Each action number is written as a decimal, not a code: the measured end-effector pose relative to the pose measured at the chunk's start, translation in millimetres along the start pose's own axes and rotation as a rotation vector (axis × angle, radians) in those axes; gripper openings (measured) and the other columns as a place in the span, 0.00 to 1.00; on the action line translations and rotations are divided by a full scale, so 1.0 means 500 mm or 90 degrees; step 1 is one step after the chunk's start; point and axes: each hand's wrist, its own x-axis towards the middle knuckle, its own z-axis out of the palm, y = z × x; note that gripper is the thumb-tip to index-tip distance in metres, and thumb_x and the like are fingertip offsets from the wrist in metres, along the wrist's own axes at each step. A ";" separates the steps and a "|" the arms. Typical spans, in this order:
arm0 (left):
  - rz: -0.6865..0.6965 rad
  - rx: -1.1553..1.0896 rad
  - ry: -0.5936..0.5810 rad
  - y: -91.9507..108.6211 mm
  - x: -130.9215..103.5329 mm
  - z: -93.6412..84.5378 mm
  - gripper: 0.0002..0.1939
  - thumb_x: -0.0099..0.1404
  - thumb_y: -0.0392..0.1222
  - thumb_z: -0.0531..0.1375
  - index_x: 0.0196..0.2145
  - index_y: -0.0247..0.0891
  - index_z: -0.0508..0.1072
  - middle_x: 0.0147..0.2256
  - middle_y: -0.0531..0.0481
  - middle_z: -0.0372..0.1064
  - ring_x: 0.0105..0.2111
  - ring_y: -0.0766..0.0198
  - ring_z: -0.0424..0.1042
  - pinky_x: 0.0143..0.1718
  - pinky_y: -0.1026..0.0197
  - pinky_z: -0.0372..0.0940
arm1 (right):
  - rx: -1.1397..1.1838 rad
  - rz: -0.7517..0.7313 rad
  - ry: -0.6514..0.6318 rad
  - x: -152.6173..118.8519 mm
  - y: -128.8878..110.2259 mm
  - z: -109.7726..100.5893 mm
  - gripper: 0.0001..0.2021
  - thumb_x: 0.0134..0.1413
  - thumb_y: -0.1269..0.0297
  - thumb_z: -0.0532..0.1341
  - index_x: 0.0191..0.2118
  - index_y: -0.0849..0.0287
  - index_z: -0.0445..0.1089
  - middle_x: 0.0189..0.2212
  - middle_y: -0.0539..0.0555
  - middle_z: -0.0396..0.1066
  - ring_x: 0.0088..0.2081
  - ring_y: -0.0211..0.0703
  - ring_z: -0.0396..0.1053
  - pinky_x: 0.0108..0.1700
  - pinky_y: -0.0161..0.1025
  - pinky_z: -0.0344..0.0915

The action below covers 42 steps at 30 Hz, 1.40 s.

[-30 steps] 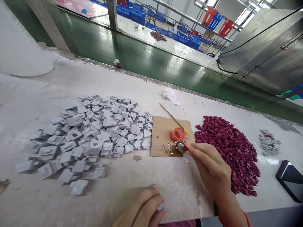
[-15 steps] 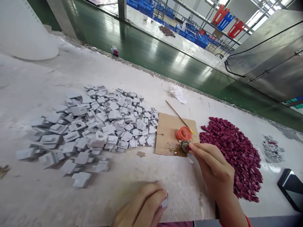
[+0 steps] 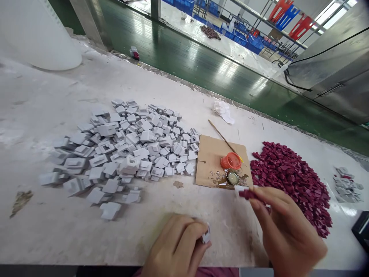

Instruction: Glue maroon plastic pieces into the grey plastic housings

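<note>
Nearest, at the front of a whitish worktable (image 3: 72, 238), low in the curled left hand (image 3: 175, 246), a small grey piece (image 3: 206, 234), gripped snugly and partly hidden; to the right, in a tight pinch of the right hand (image 3: 291, 227), a maroon piece (image 3: 245, 194), just short of a cardboard sheet (image 3: 210, 154); on that sheet, near its front edge, a round metal cap (image 3: 233, 177) among dark wet spots (image 3: 223, 183); just behind, an open red cup (image 3: 231, 161) beside a thin yellow-tipped stick (image 3: 220, 134), overhanging the far edge; to the left, a broad heap of grey pieces (image 3: 147, 136); to the right, a dense maroon mound (image 3: 288, 169); farther back, crumpled white paper (image 3: 223, 111); then a green belt (image 3: 198, 57), with one grey-and-maroon piece (image 3: 134, 53) at its near edge; farthest, blue crates (image 3: 184, 5).
</note>
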 end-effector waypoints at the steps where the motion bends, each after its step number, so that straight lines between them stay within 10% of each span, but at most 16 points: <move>1: -0.008 0.006 -0.003 0.000 0.000 0.000 0.03 0.70 0.39 0.55 0.39 0.41 0.68 0.30 0.53 0.71 0.31 0.65 0.73 0.35 0.66 0.68 | 0.043 0.032 -0.008 -0.012 -0.018 0.004 0.15 0.53 0.79 0.62 0.44 0.55 0.72 0.35 0.52 0.73 0.37 0.41 0.71 0.37 0.39 0.71; 7: -0.060 0.034 0.005 0.005 0.001 -0.002 0.06 0.72 0.45 0.51 0.41 0.43 0.64 0.30 0.54 0.72 0.28 0.65 0.74 0.31 0.65 0.69 | 0.201 0.019 -0.038 -0.071 -0.082 0.046 0.13 0.49 0.82 0.62 0.41 0.61 0.72 0.31 0.54 0.72 0.32 0.41 0.71 0.29 0.37 0.70; 29: -0.059 0.026 -0.008 0.007 0.000 -0.004 0.04 0.69 0.36 0.53 0.40 0.42 0.65 0.31 0.53 0.72 0.30 0.65 0.75 0.33 0.65 0.71 | 0.157 -0.011 -0.053 -0.061 -0.090 0.053 0.11 0.47 0.84 0.63 0.35 0.62 0.71 0.28 0.54 0.72 0.30 0.40 0.70 0.26 0.36 0.71; 42: -0.069 -0.038 -0.096 0.001 0.007 -0.035 0.15 0.67 0.36 0.55 0.51 0.46 0.65 0.40 0.50 0.72 0.39 0.63 0.74 0.40 0.65 0.72 | 0.077 0.040 -0.204 -0.080 -0.015 -0.016 0.20 0.63 0.62 0.56 0.59 0.58 0.62 0.40 0.53 0.74 0.37 0.38 0.73 0.36 0.30 0.71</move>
